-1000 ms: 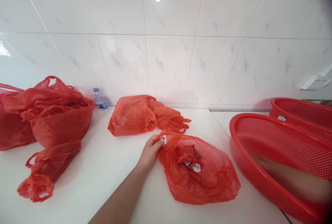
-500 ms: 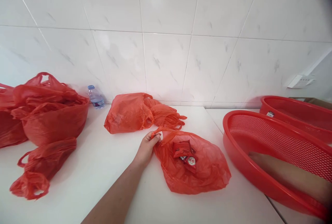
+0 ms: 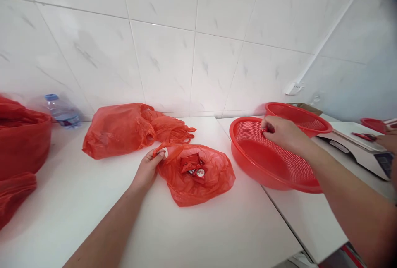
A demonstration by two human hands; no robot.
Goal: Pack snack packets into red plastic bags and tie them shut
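Observation:
My left hand (image 3: 150, 168) is closed on the handle edge of a red plastic bag (image 3: 214, 177), which lies spread with its mouth up on the white table. Inside the bag are a few small red packets (image 3: 190, 162), one bearing a round white label. My right hand (image 3: 279, 132) is closed in a pinch above the rim of a red plastic colander (image 3: 263, 158). A bit of something small and red shows at its fingertips, probably a packet like those in the bag, mostly hidden by the fingers.
Behind the bag lies a filled red bag (image 3: 118, 129); more red bags (image 3: 25, 148) and a water bottle (image 3: 63, 113) are at left. A second red colander (image 3: 297, 115), a scale (image 3: 350, 146) and another person's hand (image 3: 387, 139) are at right. A tabletop seam runs beside the colander.
The view has swung to the right. My right hand has risen out of the colander to its rim, with a small red thing at the fingertips. My left hand still holds the bag.

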